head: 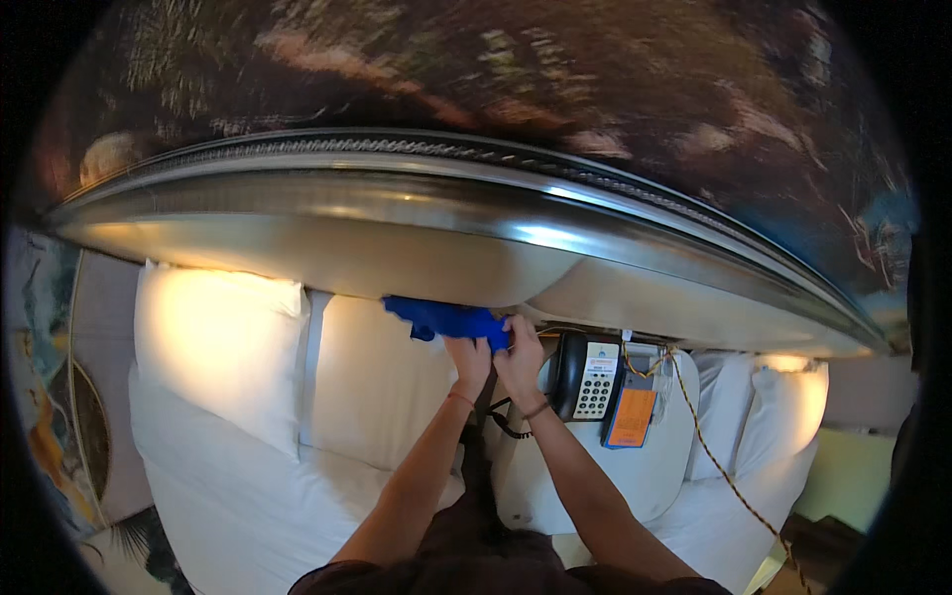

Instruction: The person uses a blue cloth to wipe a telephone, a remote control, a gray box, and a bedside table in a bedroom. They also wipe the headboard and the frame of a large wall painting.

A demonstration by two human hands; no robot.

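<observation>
A crumpled blue cloth (454,316) lies along the lower edge of the pale headboard panel (357,249). My left hand (470,363) grips it from below, near its right part. On the cloth's right end, my right hand (523,355) pinches the fabric between bent fingers. Both hands are close together, with the wrists nearly side by side. A white pillow (387,372) sits just left of my left hand. Some of the cloth is hidden behind my fingers.
A black desk telephone (571,378) with a coiled cord and an orange-and-blue card (631,416) rest on a white bedside table (580,476). A twisted cable (718,465) runs down at the right. Beds with white pillows (219,349) stand on both sides. A metal frame (416,190) spans above.
</observation>
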